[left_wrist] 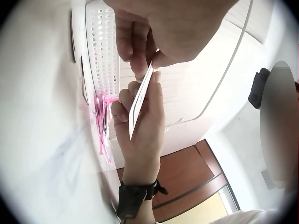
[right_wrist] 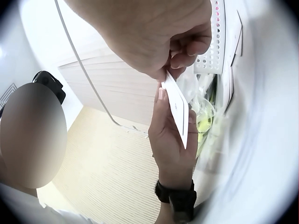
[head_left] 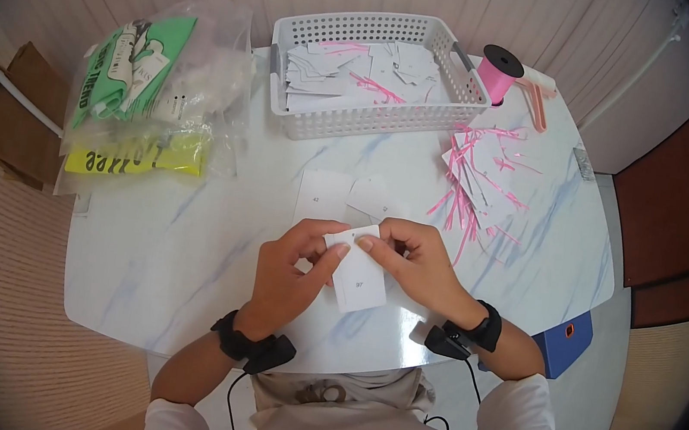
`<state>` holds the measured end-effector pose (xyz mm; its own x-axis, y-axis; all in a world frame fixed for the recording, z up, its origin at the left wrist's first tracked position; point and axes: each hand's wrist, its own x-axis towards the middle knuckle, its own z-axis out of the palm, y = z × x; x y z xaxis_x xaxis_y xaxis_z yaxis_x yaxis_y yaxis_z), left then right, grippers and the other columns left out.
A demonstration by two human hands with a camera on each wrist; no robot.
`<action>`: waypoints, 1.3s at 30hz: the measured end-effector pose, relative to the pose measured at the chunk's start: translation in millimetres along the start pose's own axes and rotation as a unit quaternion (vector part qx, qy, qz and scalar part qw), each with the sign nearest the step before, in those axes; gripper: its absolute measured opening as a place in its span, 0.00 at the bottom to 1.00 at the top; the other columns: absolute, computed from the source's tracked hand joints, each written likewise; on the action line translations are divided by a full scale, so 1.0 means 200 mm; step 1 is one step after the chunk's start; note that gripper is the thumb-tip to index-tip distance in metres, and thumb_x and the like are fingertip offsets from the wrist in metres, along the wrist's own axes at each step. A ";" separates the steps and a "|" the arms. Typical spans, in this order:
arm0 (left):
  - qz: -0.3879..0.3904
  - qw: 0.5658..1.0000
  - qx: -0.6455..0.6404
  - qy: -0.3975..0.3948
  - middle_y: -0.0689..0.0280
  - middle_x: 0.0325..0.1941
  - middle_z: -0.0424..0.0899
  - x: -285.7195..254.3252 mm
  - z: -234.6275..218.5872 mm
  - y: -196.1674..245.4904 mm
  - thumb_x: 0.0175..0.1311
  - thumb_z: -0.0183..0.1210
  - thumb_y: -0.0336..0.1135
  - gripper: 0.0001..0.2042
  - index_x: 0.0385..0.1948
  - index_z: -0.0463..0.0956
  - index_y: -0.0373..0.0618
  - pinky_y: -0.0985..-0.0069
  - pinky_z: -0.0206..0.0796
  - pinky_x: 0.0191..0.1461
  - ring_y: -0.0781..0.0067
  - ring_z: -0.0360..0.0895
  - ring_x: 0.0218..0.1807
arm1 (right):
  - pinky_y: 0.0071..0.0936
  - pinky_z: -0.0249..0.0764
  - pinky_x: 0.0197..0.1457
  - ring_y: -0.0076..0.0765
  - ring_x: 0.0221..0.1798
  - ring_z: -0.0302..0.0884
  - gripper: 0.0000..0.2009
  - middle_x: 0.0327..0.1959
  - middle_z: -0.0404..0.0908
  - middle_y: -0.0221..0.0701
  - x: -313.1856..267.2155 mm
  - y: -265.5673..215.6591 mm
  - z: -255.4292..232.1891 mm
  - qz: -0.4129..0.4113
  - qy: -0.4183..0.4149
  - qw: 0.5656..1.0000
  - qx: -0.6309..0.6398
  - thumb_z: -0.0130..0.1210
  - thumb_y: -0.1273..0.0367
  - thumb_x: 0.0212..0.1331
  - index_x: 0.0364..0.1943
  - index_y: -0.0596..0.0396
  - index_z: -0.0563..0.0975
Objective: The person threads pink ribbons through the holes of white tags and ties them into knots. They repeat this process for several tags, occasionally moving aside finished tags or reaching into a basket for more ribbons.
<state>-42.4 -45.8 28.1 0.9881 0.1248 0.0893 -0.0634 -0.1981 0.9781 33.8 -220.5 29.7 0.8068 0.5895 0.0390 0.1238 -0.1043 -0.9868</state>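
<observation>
White paper tags (head_left: 360, 282) with rounded corners and small print are held up over the front of the table. A small dark hole shows near their top edge. My left hand (head_left: 290, 264) pinches their upper left side, thumb on the face. At the upper right, my right hand (head_left: 420, 268) pinches them too, its thumb close to the hole. Seen edge-on in the left wrist view, the tags (left_wrist: 140, 105) show more than one layer. Just beyond the hands, a square-cornered tag (head_left: 321, 195) and a tag with cut corners (head_left: 371, 194) lie on the table.
A white perforated basket (head_left: 382, 124) of tags stands at the back. To its right are a spool of pink ribbon (head_left: 496, 80), a pink-handled tool (head_left: 538, 108) and a pile of ribboned tags (head_left: 483, 190). Plastic bags (head_left: 151, 94) lie left on the marbled table (head_left: 146, 267).
</observation>
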 end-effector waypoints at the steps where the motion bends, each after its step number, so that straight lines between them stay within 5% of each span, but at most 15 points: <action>1: -0.003 1.000 -0.017 -0.002 0.65 0.24 0.82 0.00 0.00 0.00 0.62 0.56 0.25 0.13 0.48 0.73 0.36 0.84 0.66 0.29 0.83 0.75 0.25 | 0.17 0.54 0.22 0.11 0.20 0.55 0.10 0.15 0.66 0.18 0.00 0.00 0.00 0.008 -0.003 1.000 -0.002 0.57 0.67 0.63 0.27 0.59 0.78; 8: 0.005 1.000 0.005 -0.019 0.64 0.30 0.84 -0.01 0.00 -0.01 0.63 0.55 0.25 0.13 0.49 0.73 0.37 0.85 0.67 0.41 0.84 0.78 0.34 | 0.14 0.55 0.26 0.09 0.24 0.56 0.06 0.20 0.68 0.16 0.01 0.03 0.00 0.003 0.019 0.999 0.045 0.56 0.70 0.63 0.35 0.58 0.79; 11: 0.029 1.000 0.003 0.004 0.68 0.23 0.81 -0.01 0.02 -0.02 0.64 0.56 0.29 0.11 0.47 0.76 0.41 0.85 0.65 0.31 0.86 0.73 0.25 | 0.14 0.55 0.26 0.09 0.24 0.56 0.06 0.20 0.68 0.16 0.00 0.03 0.00 0.008 0.019 0.998 0.052 0.56 0.70 0.63 0.35 0.59 0.79; 33: 0.046 0.999 0.015 0.008 0.70 0.20 0.78 -0.01 0.01 -0.03 0.61 0.59 0.27 0.12 0.47 0.77 0.42 0.84 0.68 0.33 0.86 0.72 0.24 | 0.14 0.60 0.29 0.11 0.26 0.61 0.06 0.24 0.74 0.19 0.00 0.00 -0.02 0.003 0.012 0.999 0.032 0.57 0.70 0.62 0.36 0.59 0.80; 39: 0.026 0.999 0.025 -0.014 0.66 0.27 0.84 -0.01 0.01 -0.01 0.62 0.57 0.26 0.13 0.49 0.75 0.39 0.85 0.67 0.37 0.84 0.78 0.30 | 0.14 0.59 0.29 0.11 0.26 0.60 0.06 0.24 0.73 0.19 0.00 0.00 -0.03 0.006 0.011 0.999 0.029 0.57 0.70 0.62 0.36 0.59 0.80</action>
<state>-43.7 -46.8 25.4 0.9874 0.0852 0.1331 -0.1077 -0.2528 0.9615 36.7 -224.6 30.9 0.8203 0.5711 0.0307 0.0810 -0.0630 -0.9947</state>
